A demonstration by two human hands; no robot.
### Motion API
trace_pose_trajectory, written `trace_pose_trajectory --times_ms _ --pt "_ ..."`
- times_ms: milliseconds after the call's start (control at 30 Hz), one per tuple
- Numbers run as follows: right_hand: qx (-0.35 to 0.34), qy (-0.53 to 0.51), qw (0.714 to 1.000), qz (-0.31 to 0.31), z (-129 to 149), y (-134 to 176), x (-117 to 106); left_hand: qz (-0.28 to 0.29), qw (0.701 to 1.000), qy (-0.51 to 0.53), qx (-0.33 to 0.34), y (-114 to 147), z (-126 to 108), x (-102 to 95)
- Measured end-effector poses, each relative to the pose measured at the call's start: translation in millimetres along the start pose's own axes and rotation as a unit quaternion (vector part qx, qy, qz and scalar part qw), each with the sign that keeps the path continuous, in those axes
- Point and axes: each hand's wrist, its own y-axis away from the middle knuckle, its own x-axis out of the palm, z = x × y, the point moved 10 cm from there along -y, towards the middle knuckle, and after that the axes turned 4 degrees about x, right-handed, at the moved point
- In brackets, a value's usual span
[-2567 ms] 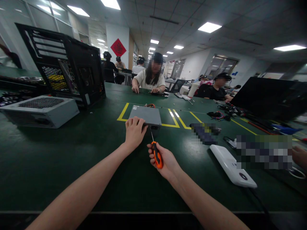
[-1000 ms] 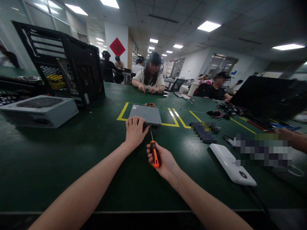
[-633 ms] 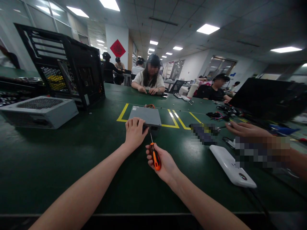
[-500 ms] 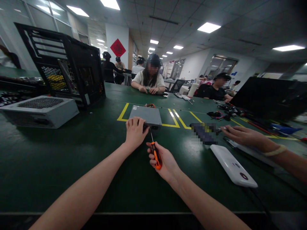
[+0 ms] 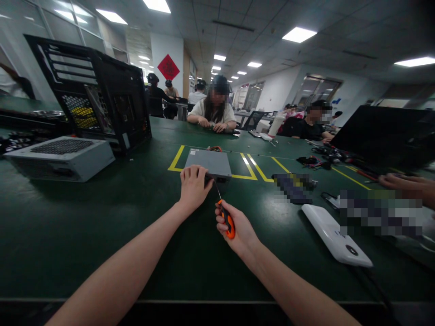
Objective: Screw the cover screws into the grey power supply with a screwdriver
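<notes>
my bare left hand (image 5: 193, 189), my bare right hand (image 5: 240, 226), slender fingers (image 5: 193, 171), narrow wrists (image 5: 181, 208), forearms (image 5: 139, 252) bare as far as visible

- Left of you: black computer case (image 5: 108, 81), standing on the green table (image 5: 84, 226).
- Just in front of it, nearer you: grey metal box (image 5: 64, 157), mesh grille on top.
- To your right: white device (image 5: 335, 235), lying flat, dark cable at its near end.
- Farther right: tangled cables (image 5: 314, 162) beside a large black panel (image 5: 384, 136), slanted.
- Across from you: person in a light top (image 5: 205, 108); white cup (image 5: 276, 127) off to your right.
- Background: red diamond sign (image 5: 168, 68) on a white pillar (image 5: 160, 47).
</notes>
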Motion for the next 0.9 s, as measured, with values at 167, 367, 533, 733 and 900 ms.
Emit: trace_pose_trajectory --times_ms 167,367,533,733,900 --pt "-0.019 0.020 1.000 -0.013 4.0 0.1 -4.9 -0.002 1.000 0.003 -0.002 0.0 0.1 -0.1" --pt "-0.042 0.039 0.998 -0.023 7.5 -0.2 -6.6 -0.003 1.000 0.006 -0.001 -0.1 0.2 -0.4" --pt "-0.039 0.015 0.998 -0.049 7.3 -0.4 -9.6 0.000 1.000 -0.003 0.004 -0.4 -0.5 -0.8" --pt "-0.027 0.017 0.998 -0.050 6.2 2.1 -9.6 0.000 1.000 0.002 -0.002 -0.5 -0.1 -0.4" --pt "-0.009 0.022 0.999 -0.033 3.1 1.6 -4.4 -0.002 1.000 0.006 -0.004 -0.3 -0.1 0.1"
